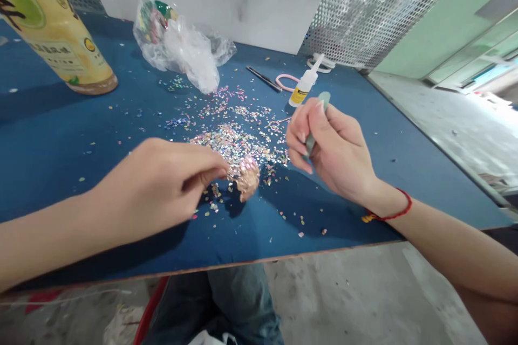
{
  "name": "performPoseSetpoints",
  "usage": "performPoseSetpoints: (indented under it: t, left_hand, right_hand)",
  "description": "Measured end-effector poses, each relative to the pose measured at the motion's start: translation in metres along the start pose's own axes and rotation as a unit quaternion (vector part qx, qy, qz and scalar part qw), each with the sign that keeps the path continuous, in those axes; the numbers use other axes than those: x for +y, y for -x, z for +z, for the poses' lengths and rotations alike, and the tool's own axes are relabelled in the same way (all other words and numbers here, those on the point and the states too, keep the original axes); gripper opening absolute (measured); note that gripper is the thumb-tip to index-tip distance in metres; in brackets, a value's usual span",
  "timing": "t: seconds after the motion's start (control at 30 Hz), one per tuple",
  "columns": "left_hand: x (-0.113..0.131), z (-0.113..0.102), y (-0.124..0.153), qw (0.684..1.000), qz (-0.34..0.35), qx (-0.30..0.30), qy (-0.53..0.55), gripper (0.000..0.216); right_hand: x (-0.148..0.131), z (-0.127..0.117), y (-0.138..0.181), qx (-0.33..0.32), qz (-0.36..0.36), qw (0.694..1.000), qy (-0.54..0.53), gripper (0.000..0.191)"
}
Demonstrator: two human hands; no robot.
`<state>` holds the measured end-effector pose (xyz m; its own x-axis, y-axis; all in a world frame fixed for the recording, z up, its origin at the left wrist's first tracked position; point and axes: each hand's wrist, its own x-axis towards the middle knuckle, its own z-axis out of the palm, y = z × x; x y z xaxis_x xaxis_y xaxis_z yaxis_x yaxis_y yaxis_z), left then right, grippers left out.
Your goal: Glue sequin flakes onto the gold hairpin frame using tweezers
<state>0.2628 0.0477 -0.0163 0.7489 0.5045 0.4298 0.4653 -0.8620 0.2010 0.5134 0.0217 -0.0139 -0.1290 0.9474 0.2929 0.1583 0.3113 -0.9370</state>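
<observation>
My left hand (157,188) pinches a small rounded lump crusted with gold and pink sequins (247,179) between its fingertips, just above the tabletop. My right hand (329,145) grips a pale green stick-like tool (324,98), its middle partly hidden by my fingers. Loose multicoloured sequins (230,143) lie in a wide scatter below and between my hands. Just beyond my right fingers stands a white glue bottle with a yellow label (303,89), tilted and not touched by my hand.
The blue table (81,124) ends in a near edge above my knees. Beyond lie black tweezers (264,78), a pink loop (283,82), a crumpled plastic bag (182,46) and a large yellow bottle (52,21). A perforated metal panel (376,5) stands behind.
</observation>
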Motion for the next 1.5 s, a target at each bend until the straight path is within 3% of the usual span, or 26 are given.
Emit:
performPoseSetpoints:
  t: [0.1,0.17,0.27,0.53,0.67,0.9,1.07,1.17,1.33,1.5]
  left_hand:
    - [-0.017,-0.001,-0.005,0.997,-0.028,0.050,-0.050,0.026]
    - [-0.025,0.000,-0.007,0.996,-0.047,0.052,-0.055,0.027]
    - [-0.028,0.004,-0.006,0.997,-0.020,0.051,-0.053,0.028]
    - [-0.013,0.001,-0.005,0.995,0.038,0.062,-0.070,0.022]
    - [-0.014,0.004,-0.005,0.993,0.052,0.076,-0.069,0.023]
    - [-0.013,0.004,-0.005,0.992,0.058,0.091,-0.067,0.024]
    - [-0.012,0.005,-0.005,0.992,0.056,0.095,-0.057,0.024]
    - [-0.012,0.005,-0.005,0.992,0.056,0.098,-0.056,0.024]
    - [-0.013,0.005,-0.005,0.992,0.049,0.099,-0.060,0.026]
    - [-0.013,0.008,-0.005,0.991,0.047,0.113,-0.057,0.027]
  right_hand:
    - [0.003,-0.005,-0.003,-0.004,-0.065,0.995,0.071,0.049]
    - [0.005,-0.009,-0.006,-0.022,-0.086,0.990,0.109,0.053]
    - [0.009,-0.015,-0.009,-0.082,-0.113,0.983,0.116,0.056]
    - [0.021,-0.022,-0.014,-0.147,-0.213,0.961,0.092,0.047]
    - [0.018,-0.020,-0.011,-0.187,-0.240,0.951,0.050,0.032]
    - [0.008,-0.023,-0.009,-0.293,-0.174,0.926,0.163,0.013]
    - [0.005,-0.024,-0.009,-0.249,-0.024,0.967,0.041,0.019]
    - [0.007,-0.023,-0.010,-0.216,0.046,0.975,-0.009,0.023]
    - [0.011,-0.023,-0.013,-0.233,0.023,0.968,-0.090,0.029]
    - [0.007,-0.022,-0.012,-0.244,0.045,0.965,-0.087,0.017]
